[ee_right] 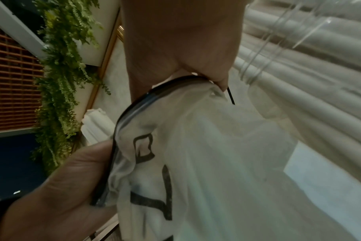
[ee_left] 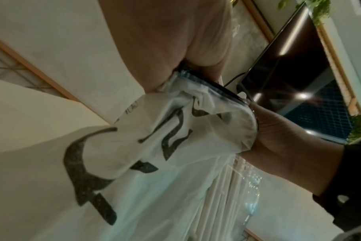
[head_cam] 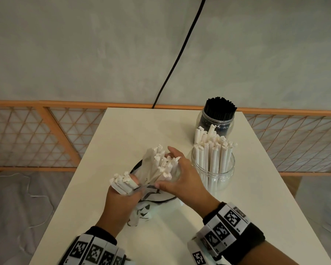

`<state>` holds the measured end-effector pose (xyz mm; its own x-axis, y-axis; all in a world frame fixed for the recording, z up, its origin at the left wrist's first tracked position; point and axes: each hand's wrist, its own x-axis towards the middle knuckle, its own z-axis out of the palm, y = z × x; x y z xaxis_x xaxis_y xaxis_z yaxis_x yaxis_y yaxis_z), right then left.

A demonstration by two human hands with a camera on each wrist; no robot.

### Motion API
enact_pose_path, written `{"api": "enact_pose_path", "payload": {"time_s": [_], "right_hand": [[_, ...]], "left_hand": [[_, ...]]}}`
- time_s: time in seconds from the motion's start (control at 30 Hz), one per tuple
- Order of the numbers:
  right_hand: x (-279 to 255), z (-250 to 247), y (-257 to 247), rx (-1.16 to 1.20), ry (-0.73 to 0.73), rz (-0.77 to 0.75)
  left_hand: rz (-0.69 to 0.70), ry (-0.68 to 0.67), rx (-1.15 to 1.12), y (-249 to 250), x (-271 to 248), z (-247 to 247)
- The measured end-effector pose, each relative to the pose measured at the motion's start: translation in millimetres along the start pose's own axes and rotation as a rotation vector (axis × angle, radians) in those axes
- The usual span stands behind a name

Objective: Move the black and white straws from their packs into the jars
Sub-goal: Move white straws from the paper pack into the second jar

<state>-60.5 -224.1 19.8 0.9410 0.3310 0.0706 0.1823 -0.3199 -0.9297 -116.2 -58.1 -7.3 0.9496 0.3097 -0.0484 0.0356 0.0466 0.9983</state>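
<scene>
A white plastic straw pack (head_cam: 144,210) with black print and a black rim stands tilted at the table's middle. A bundle of paper-wrapped white straws (head_cam: 161,165) sticks out of it. My left hand (head_cam: 134,188) grips a small bunch of white straws (head_cam: 121,182) and also pinches the pack's rim (ee_left: 196,81). My right hand (head_cam: 166,168) grips the pack's mouth (ee_right: 175,81) around the bundle. To the right, a glass jar (head_cam: 224,178) holds white straws. Behind it, a second jar (head_cam: 204,119) is full of black straws (head_cam: 219,108).
The cream table (head_cam: 134,131) has bare surface at the left and front. Its right edge runs just beyond the jars. A lattice screen (head_cam: 36,134) and a hanging black cable (head_cam: 180,54) stand behind the table.
</scene>
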Motion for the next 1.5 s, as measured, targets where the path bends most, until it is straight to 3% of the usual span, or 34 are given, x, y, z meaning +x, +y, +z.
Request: {"api": "enact_pose_path", "payload": {"time_s": [0.3,0.4,0.53,0.7,0.87,1.13,1.33,1.5], "right_hand": [[-1.2,23.0,39.2,0.039,-0.114,0.099],[7.6,23.0,38.6,0.083,-0.203,0.08],[15.3,13.5,27.4,0.125,-0.34,0.073],[12.0,17.7,22.7,0.074,-0.233,0.026],[13.5,11.5,13.8,0.044,-0.221,-0.014],[8.4,-1.6,19.7,0.015,-0.032,-0.003],[3.5,-1.6,18.6,0.004,-0.046,-0.021],[2.2,-2.9,17.2,0.017,-0.052,-0.007]], "left_hand": [[0.01,-0.057,0.136,-28.1,3.3,-1.0],[0.037,-0.184,0.172,-25.0,7.7,-3.4],[-0.053,-0.343,0.09,-22.7,14.4,-4.2],[0.004,-0.387,0.129,-20.2,24.5,0.1],[-0.002,-0.414,0.141,-15.4,28.8,8.0],[-0.035,-0.341,0.128,-15.2,26.5,18.5],[-0.044,-0.354,0.099,-13.4,22.6,24.8],[-0.064,-0.287,0.188,-10.4,22.5,33.5]]}}
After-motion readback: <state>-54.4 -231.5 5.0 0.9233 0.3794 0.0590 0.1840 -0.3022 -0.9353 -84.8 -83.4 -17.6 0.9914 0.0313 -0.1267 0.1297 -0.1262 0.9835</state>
